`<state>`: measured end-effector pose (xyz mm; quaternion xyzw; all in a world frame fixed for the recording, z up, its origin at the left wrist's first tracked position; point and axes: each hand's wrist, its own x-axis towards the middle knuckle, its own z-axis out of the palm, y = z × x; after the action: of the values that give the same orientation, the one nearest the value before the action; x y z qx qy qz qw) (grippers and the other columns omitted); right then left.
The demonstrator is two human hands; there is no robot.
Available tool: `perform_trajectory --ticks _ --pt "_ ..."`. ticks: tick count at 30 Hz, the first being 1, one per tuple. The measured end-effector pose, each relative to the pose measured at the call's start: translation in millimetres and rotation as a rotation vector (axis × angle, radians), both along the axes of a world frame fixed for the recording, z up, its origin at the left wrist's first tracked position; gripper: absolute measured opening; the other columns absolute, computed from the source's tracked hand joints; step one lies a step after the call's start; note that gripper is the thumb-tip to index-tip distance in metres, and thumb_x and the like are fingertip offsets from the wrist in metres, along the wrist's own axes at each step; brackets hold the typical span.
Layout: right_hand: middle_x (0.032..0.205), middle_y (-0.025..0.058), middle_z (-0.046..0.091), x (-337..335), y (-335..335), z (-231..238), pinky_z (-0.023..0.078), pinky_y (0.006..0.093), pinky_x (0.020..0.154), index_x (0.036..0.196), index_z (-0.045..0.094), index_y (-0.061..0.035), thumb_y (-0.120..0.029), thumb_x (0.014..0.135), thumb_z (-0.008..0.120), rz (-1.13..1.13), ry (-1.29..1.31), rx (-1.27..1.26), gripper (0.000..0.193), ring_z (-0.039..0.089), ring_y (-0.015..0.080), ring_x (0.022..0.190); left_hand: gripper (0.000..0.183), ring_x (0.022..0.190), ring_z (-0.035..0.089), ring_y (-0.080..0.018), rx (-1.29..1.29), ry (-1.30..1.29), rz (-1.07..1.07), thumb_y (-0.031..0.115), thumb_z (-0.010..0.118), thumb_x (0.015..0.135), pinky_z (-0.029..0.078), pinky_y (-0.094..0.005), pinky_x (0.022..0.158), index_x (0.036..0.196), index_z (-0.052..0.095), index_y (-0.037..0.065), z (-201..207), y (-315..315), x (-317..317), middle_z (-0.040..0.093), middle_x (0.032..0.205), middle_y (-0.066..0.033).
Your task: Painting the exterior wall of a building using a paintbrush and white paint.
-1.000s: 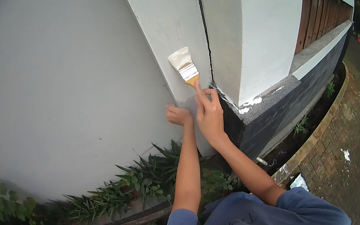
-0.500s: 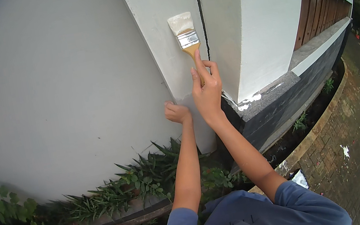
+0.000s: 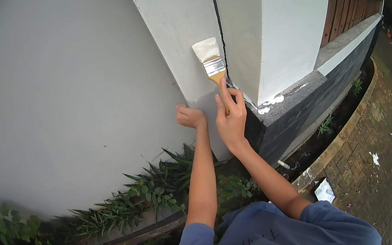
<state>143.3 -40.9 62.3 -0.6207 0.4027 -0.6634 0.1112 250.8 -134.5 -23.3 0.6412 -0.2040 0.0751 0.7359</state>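
My right hand is closed around the handle of a flat paintbrush, its forefinger stretched along the wood. White paint covers the bristles, which point up against the pale wall strip; a metal band joins them to the yellowish handle. Left of it, my left hand is curled into a loose fist beside the strip's lower left edge, with nothing visible in it. Below the brush, a greyer patch begins on the strip. A dark vertical gap runs just right of the bristles.
A broad grey wall fills the left. Right of the gap, a white wall corner stands on a stone ledge smeared with white. Leafy plants grow at the wall's foot. On the paving at right lies a white-topped flat object.
My right hand has drawn the paintbrush down the strip, bristles still at its surface. My left hand stays curled in nearly the same place.
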Motion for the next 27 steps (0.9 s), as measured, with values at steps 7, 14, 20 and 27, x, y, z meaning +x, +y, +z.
perform_trajectory --ticks 7,14,20,27 --pt "0.091 0.0120 0.050 3.7 -14.3 18.6 0.044 0.0298 0.058 0.129 0.049 -0.0087 0.001 0.086 0.054 -0.017 0.015 -0.047 0.044 0.052 0.0182 0.068 0.034 0.051 0.039 -0.0358 -0.053 -0.021 0.046 0.021 0.037 0.079 0.029 -0.0457 0.052 0.059 0.045 -0.004 2.3 1.0 -0.5 0.044 0.054 -0.0202" --pt "0.092 0.0113 0.049 8.0 -16.7 18.7 0.043 0.0280 0.056 0.129 0.049 -0.0082 0.001 0.086 0.054 -0.041 -0.013 -0.135 0.045 0.050 0.0167 0.067 0.029 0.054 0.044 -0.0409 0.000 0.005 0.019 0.017 0.036 0.078 0.032 -0.0469 0.054 0.063 0.049 -0.004 1.4 3.5 -0.3 0.048 0.058 -0.0228" --pt "0.093 0.0103 0.050 -2.6 -10.0 10.0 0.042 0.0266 0.054 0.129 0.049 -0.0062 0.001 0.086 0.055 -0.048 -0.071 -0.106 0.044 0.049 0.0148 0.067 0.033 0.051 0.038 -0.0343 -0.036 0.007 0.043 0.020 0.037 0.080 0.030 -0.0449 0.053 0.058 0.044 -0.004 4.5 1.6 -3.8 0.044 0.054 -0.0196" --pt "0.092 0.0106 0.050 2.9 -17.5 20.3 0.042 0.0276 0.056 0.129 0.050 -0.0087 -0.001 0.087 0.054 -0.027 -0.010 -0.108 0.043 0.050 0.0161 0.070 0.032 0.062 0.052 -0.0406 0.098 0.055 -0.010 0.020 0.036 0.081 0.036 -0.0484 0.060 0.067 0.055 -0.001 6.7 3.2 -0.2 0.057 0.065 -0.0208"
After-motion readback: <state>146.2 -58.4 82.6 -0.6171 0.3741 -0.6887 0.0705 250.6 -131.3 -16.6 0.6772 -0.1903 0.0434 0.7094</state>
